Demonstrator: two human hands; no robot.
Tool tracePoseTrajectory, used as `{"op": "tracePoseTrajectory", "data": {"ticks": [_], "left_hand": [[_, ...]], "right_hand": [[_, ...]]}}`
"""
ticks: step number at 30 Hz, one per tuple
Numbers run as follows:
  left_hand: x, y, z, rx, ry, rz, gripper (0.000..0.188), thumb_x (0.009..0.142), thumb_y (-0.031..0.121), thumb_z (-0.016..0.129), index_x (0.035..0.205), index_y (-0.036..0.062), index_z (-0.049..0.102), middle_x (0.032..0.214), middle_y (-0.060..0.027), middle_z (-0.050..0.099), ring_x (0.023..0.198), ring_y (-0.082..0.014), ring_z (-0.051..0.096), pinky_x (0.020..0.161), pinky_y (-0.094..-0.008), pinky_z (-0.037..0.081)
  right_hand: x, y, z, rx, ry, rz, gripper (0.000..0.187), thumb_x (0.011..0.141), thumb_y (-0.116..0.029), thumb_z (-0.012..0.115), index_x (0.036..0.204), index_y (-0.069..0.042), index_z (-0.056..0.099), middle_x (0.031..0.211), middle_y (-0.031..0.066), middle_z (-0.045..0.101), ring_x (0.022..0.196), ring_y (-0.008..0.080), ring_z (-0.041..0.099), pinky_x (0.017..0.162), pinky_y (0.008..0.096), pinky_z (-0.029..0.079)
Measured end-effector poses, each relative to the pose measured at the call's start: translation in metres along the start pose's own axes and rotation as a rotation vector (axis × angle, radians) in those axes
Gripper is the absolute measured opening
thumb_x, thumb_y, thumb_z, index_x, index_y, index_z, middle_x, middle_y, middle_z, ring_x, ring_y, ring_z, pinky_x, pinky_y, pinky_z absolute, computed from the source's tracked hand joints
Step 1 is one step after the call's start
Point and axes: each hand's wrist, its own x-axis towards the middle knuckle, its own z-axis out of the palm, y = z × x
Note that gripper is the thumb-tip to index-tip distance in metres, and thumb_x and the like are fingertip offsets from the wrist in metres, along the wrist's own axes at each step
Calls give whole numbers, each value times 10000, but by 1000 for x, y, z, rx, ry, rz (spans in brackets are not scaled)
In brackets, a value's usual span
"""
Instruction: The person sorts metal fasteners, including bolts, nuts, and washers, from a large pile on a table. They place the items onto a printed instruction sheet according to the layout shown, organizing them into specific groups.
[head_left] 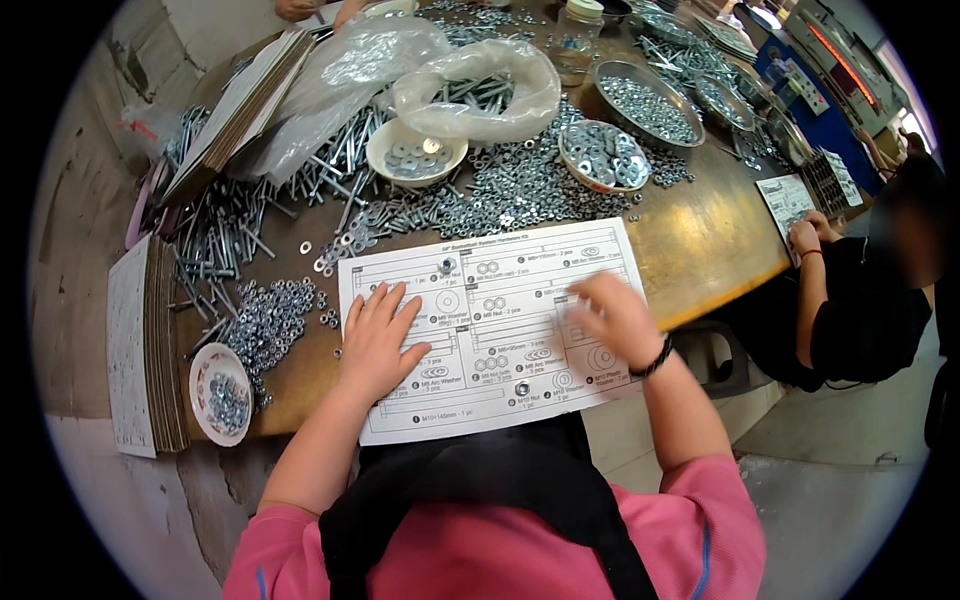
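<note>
A white printed card (530, 330) with line drawings of hardware lies at the table's front edge, overhanging it a little. One metal nut (447, 265) sits near the card's top, and another nut (522, 388) sits near its lower edge. My left hand (380, 345) rests flat on the left part of the card with fingers spread, holding nothing. Over the card's right side is my right hand (622, 325), smeared by motion. Whether its blurred fingers hold anything cannot be made out.
Heaps of bolts (225, 225) and nuts (510, 190) cover the table beyond the card. Bowls of washers (605, 155) and a steel dish (645, 100) stand there. Stacked cards (145, 340) and a small bowl (220, 395) are at left. A co-worker (850, 270) sits at right.
</note>
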Motion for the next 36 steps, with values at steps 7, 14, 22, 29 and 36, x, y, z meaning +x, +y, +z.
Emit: {"op": "tracePoseTrajectory", "data": {"ticks": [7, 14, 22, 29, 36], "left_hand": [[3, 2, 0, 23, -7, 22, 596, 725, 337, 660, 1250, 110, 494, 1345, -133, 405, 1277, -323, 329, 1051, -491, 221], [1, 1, -1, 23, -21, 3, 574, 736, 336, 651, 1241, 111, 499, 1343, -126, 409, 1277, -324, 330, 1049, -493, 225], [-1, 1, 1, 23, 14, -12, 556, 757, 356, 634, 1239, 117, 494, 1346, -115, 412, 1278, -312, 332, 1050, -489, 230], [-2, 3, 2, 42, 9, -31, 553, 779, 378, 612, 1257, 137, 475, 1362, -107, 390, 1281, -302, 329, 1055, -487, 224], [-2, 0, 3, 44, 5, -33, 575, 766, 394, 623, 1261, 155, 454, 1356, -94, 379, 1283, -293, 321, 1049, -494, 233]], "right_hand": [[103, 86, -42, -369, 397, 46, 135, 763, -161, 650, 880, -94, 640, 872, 90, 590, 806, 284, 579, 694, 372, 472], [133, 84, -41, -521, 375, 141, 161, 752, -186, 661, 893, -109, 641, 898, 87, 580, 851, 277, 573, 714, 386, 476], [154, 4, 54, -132, 63, -227, 111, 791, -176, 601, 862, -114, 658, 821, 93, 596, 808, 284, 584, 694, 388, 476], [195, -69, 161, -162, -159, -392, 141, 773, -166, 584, 876, -141, 678, 898, 90, 581, 850, 285, 583, 722, 383, 488], [224, -93, 195, -296, -201, -206, 183, 767, -214, 641, 910, -100, 651, 950, 128, 576, 917, 294, 594, 745, 397, 501]]}}
